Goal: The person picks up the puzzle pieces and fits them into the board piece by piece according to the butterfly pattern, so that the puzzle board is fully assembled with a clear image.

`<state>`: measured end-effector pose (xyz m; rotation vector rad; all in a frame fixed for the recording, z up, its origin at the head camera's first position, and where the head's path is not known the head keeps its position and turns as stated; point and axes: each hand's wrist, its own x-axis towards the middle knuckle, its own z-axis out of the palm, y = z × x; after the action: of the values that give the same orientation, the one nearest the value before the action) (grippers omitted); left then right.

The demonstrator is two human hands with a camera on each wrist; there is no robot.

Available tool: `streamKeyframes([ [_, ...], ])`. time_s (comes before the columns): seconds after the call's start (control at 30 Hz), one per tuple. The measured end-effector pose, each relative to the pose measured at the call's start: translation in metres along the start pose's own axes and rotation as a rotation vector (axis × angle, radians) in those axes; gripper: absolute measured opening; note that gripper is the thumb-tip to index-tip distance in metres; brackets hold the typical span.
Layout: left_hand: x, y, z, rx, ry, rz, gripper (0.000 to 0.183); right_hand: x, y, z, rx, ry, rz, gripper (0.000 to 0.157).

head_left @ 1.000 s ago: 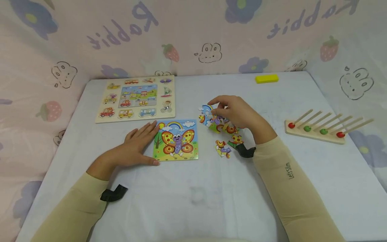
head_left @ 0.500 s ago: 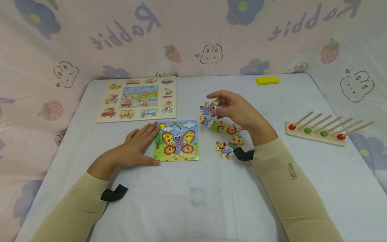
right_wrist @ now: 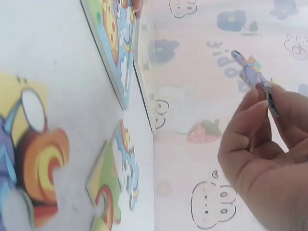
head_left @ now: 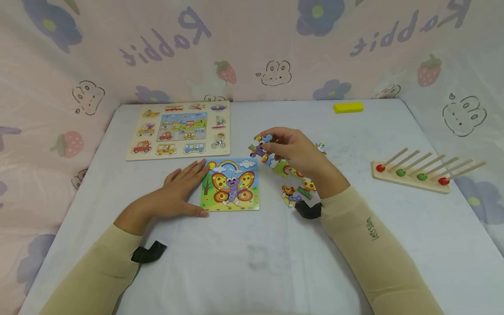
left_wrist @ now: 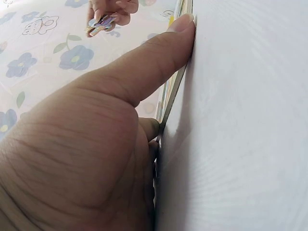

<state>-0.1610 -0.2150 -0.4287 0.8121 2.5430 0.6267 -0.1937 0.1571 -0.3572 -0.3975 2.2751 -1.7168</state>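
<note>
My right hand (head_left: 293,148) pinches a purple jigsaw piece (head_left: 258,150) between thumb and fingers, raised over the table. The right wrist view shows the same jigsaw piece (right_wrist: 252,72) nearly edge-on at the fingertips. Below and around that hand lie several loose jigsaw pieces (head_left: 290,195), one with an orange swirl, others with green and blue parts. A square butterfly puzzle board (head_left: 232,186) lies flat left of them. My left hand (head_left: 175,192) rests at its left edge, fingers straight and spread. In the left wrist view the thumb (left_wrist: 159,53) lies along the board's edge.
A wooden vehicle puzzle board (head_left: 131,151) lies at the back left. On the right stands a wooden peg rack (head_left: 411,179) with slanted rods and red and green beads. A yellow block (head_left: 348,107) sits near the back edge, before a printed curtain (head_left: 252,43).
My right hand has picked the purple jigsaw piece up from the loose pile and moved it left, closer to the butterfly board. The left hand has stayed in place.
</note>
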Motion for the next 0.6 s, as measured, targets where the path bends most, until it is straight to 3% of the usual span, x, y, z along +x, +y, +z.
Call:
streamKeyframes([
  [0.27, 0.000, 0.001, -0.002, 0.002, 0.001, 0.001, 0.132, 0.005, 0.001, 0.033, 0.002, -0.062, -0.066, 0.029],
  [0.37, -0.001, 0.001, -0.002, -0.008, 0.000, 0.002, 0.131, 0.007, 0.007, 0.048, -0.048, -0.079, -0.069, 0.026],
  [0.6, -0.002, 0.002, -0.002, -0.010, 0.005, 0.010, 0.130, 0.015, 0.020, 0.077, -0.142, -0.104, 0.037, 0.028],
])
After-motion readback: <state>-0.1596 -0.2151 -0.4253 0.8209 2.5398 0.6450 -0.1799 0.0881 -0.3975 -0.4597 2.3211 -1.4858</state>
